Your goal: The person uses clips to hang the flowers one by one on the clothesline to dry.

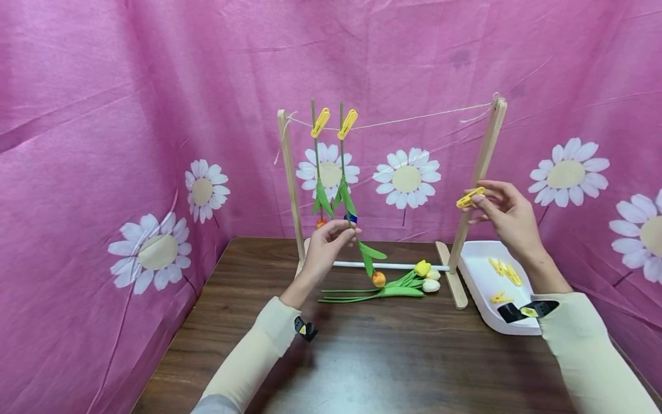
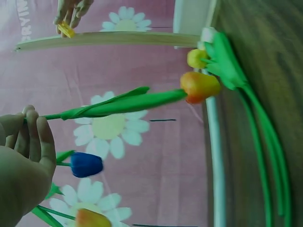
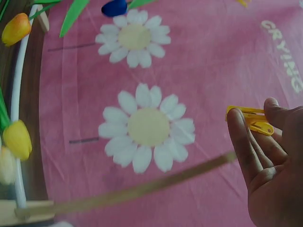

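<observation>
My left hand [image 1: 327,246] pinches the stem of an orange artificial tulip [image 1: 378,279], whose bloom hangs downward over the table. In the left wrist view its green leaves [image 2: 128,104] run along the stem. Away to the right, my right hand [image 1: 509,215] holds a yellow clothespin [image 1: 469,198] between thumb and fingers, beside the wooden post. Two tulips hang upside down from the string, held by yellow clothespins [image 1: 320,123]. One has an orange bloom, the other a blue bloom [image 2: 86,164]; my left hand partly covers them in the head view.
A string [image 1: 414,119] spans two wooden posts [image 1: 292,184], joined low down by a white rod [image 1: 388,265]. Yellow and white tulips [image 1: 422,268] lie on the brown table [image 1: 362,356]. At the right, a white tray [image 1: 478,299] contains several yellow clothespins [image 1: 504,271].
</observation>
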`<action>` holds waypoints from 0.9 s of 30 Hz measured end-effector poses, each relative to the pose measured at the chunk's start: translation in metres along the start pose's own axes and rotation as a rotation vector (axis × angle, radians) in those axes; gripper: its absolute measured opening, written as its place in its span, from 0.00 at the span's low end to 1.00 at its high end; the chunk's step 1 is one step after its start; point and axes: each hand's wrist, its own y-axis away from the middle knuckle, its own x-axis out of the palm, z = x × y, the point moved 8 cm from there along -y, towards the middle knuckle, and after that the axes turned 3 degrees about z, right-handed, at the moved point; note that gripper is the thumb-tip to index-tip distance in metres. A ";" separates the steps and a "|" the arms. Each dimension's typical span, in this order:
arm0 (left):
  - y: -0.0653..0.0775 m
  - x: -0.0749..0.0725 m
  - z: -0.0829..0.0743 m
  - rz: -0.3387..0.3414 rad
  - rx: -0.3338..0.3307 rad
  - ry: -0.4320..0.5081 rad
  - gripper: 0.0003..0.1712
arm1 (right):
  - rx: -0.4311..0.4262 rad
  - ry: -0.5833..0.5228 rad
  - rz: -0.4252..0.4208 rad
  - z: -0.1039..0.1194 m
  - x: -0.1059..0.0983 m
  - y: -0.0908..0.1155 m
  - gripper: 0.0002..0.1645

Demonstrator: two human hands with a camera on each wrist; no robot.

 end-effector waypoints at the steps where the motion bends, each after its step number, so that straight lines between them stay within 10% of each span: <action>1: -0.002 0.000 -0.004 -0.005 0.008 -0.017 0.13 | 0.000 0.017 0.006 0.001 0.004 -0.002 0.20; 27: -0.070 0.022 -0.067 -0.040 0.175 -0.010 0.14 | 0.003 0.343 0.083 0.029 0.092 -0.051 0.18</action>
